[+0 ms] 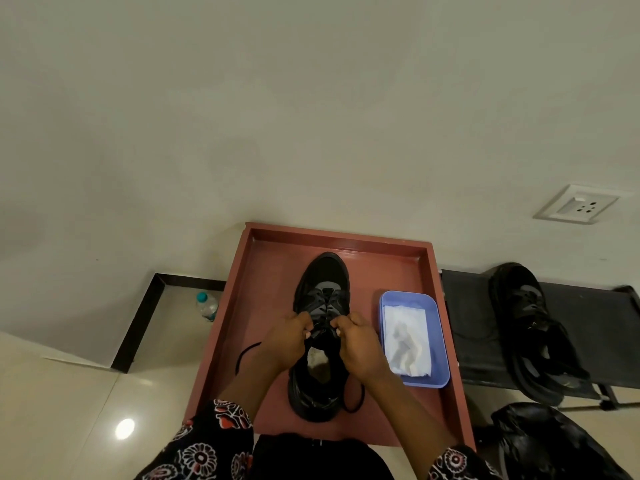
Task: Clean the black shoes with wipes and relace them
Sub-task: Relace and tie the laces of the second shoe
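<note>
Fingers [304, 327] L+R pinch lace [320, 332] | shoe [323, 292] mid tray [273, 271] | tub [440, 341] R edge

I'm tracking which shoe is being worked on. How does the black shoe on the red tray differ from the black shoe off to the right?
The shoe on the tray stands upright on the red tray, toe toward the wall; the other shoe lies tipped on a dark bench. Left hand and right hand pinch the first shoe's lace; nobody touches the second. Both are black.
</note>
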